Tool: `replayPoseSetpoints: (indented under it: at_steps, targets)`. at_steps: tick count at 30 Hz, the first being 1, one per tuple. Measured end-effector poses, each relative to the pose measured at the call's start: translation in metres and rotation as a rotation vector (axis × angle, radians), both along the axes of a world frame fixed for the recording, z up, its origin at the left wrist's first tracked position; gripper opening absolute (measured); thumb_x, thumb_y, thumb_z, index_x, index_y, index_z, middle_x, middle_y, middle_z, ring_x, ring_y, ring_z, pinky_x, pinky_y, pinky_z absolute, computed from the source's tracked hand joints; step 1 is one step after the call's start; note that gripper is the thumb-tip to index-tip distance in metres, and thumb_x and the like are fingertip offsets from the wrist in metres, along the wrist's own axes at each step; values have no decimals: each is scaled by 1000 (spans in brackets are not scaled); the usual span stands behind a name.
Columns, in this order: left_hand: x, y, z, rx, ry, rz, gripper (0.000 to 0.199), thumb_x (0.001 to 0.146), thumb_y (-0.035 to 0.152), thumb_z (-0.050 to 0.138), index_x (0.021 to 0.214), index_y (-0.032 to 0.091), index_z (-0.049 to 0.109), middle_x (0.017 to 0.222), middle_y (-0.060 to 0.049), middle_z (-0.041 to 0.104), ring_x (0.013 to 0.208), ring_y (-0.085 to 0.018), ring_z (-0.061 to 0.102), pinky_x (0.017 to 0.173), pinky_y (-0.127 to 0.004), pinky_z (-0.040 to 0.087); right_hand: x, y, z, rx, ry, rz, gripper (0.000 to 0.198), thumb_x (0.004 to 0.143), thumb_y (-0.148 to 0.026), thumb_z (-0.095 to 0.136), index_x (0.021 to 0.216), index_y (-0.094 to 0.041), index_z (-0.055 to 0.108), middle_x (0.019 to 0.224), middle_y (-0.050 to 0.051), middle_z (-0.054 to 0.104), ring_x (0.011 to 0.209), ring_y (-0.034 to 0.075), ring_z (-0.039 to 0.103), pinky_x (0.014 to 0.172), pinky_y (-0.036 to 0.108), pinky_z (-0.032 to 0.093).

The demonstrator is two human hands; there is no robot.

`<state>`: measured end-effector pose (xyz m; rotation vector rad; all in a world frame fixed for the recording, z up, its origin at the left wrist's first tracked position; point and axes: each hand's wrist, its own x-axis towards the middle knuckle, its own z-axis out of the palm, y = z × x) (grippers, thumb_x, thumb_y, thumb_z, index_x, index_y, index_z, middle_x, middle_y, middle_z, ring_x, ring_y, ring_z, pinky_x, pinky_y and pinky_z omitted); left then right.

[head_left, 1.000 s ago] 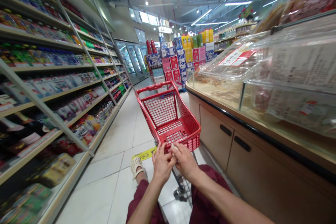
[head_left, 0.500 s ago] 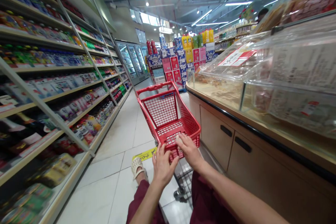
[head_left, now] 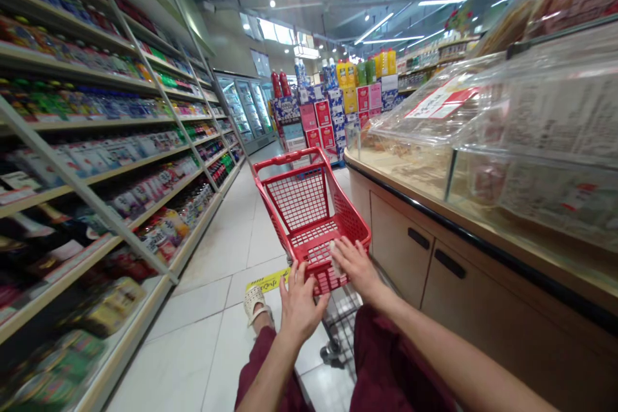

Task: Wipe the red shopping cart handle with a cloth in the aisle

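A red plastic shopping cart basket (head_left: pixel 347 212) with mesh sides stands before me on a wheeled frame, and nothing shows inside it. My left hand (head_left: pixel 300 302) is at the left part of its near edge, fingers bent but apart, with nothing visible in them. To the right, my right hand (head_left: pixel 358 270) reaches over the near rim, its fingers stretched forward. A small whitish thing (head_left: pixel 335 259) shows along the inner side of that hand, seemingly held there; its kind cannot be made out. Whether either palm touches the rim is hidden.
Drink shelves (head_left: pixel 111 122) line the left. A wooden counter (head_left: pixel 396 232) with glass edging and plastic-wrapped packages (head_left: pixel 434 103) runs close along the right. Stacked drink cartons (head_left: pixel 321 122) stand ahead. A yellow floor sticker (head_left: pixel 268 281) lies by my pale shoe (head_left: pixel 255 306).
My right hand has shifted slightly right along the rim, its fingers a little more spread, and the whitish thing moved with it. The left hand stays almost in place.
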<state>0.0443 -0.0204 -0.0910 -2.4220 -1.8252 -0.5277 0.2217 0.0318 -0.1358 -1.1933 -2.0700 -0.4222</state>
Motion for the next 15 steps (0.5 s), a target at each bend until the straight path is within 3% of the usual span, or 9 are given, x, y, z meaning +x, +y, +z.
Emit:
replayPoseSetpoints:
  at_steps: [4,9,15]
  targets:
    - [3,0,-1,-19,7,19,24,71,40,53,86,22,58,136,-8,33,130,-25,14,103,-50,14,21,7,1,-40,111,-234,46,81,-3,32,124,-15,45,131,13,41,127,24,26,97,52,28]
    - [3,1,-4,-12,27,15,24,71,40,53,87,22,57,136,-8,32,130,-25,14,103,-51,11,21,1,-4,1,40,-52,50,81,-3,32,125,-21,44,134,6,39,129,18,21,101,44,27]
    - [1,0,-3,-14,34,10,23,69,38,54,86,21,57,137,-9,31,130,-26,13,103,-50,11,50,3,-14,56,234,-188,58,78,1,28,129,-24,37,134,6,38,128,17,23,100,45,28]
